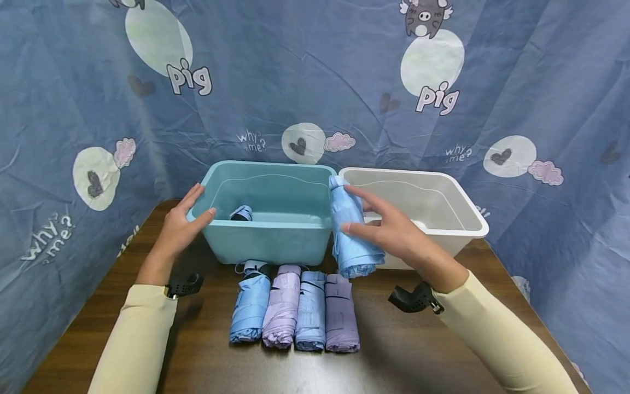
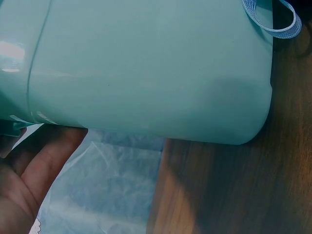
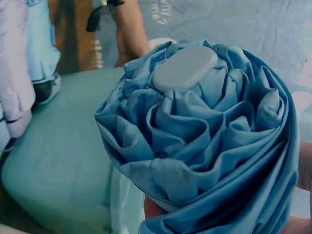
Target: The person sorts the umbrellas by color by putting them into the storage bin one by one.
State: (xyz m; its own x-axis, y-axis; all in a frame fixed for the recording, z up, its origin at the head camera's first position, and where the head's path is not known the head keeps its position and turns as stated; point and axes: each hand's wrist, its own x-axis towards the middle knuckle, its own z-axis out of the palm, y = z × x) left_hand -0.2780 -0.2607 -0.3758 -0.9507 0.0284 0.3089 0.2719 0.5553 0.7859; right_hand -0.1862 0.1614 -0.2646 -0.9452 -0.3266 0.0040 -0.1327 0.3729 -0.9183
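Observation:
My right hand [image 1: 389, 224] grips a light blue folded umbrella [image 1: 351, 227], held upright and slightly tilted before the gap between two bins. In the right wrist view the same umbrella's gathered cloth [image 3: 170, 180] and pale oval end cap [image 3: 185, 68] fill the middle. At the left corner of the teal bin [image 1: 266, 241], my left hand [image 1: 177, 224] rests with straight, spread fingers. Against the bin's outer wall [image 2: 146, 73], those fingers [image 2: 53, 156] show in the left wrist view. Inside the teal bin lies a blue strapped object [image 1: 241, 213], mostly hidden.
Before the teal bin lie a blue umbrella [image 1: 250, 312], a pink-lilac umbrella [image 1: 282, 312], another blue umbrella [image 1: 310, 314] and a purple umbrella [image 1: 341, 317], side by side on the wooden table [image 1: 206, 355]. The white bin [image 1: 458, 241] stands right, before a patterned blue curtain [image 1: 305, 71].

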